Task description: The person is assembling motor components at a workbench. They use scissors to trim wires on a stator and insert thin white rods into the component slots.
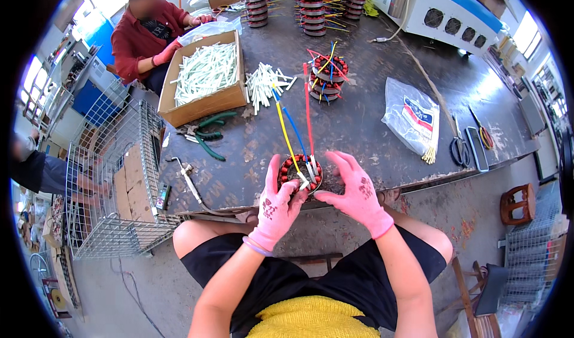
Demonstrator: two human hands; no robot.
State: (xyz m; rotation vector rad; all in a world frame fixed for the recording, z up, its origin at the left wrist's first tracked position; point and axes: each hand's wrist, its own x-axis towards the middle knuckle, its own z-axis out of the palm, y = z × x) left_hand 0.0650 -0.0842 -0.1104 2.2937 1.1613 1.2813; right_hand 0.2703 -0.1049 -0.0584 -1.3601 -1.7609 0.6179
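Observation:
A ring-shaped motor stator point(286, 172) with red-brown copper windings sits at the table's near edge. Yellow, blue and red lead wires point(309, 117) rise from it, with white sleeves point(311, 169) at their bases. My left hand point(278, 205), in a pink glove, grips the stator's left and near side, its thumb by the white sleeves. On the other side my right hand point(357, 194), also gloved in pink, is open. Its thumb and fingers are spread beside the ring, the thumb close to its near right edge; whether it touches is unclear.
White sleeves point(266, 82) lie beside a cardboard box point(203, 109) full of them. Green-handled pliers point(209, 136), a torch-like tool point(190, 179), stacked stators point(326, 87), a plastic bag point(402, 111) and scissors point(459, 150) are around. A co-worker point(143, 39) sits at the far left.

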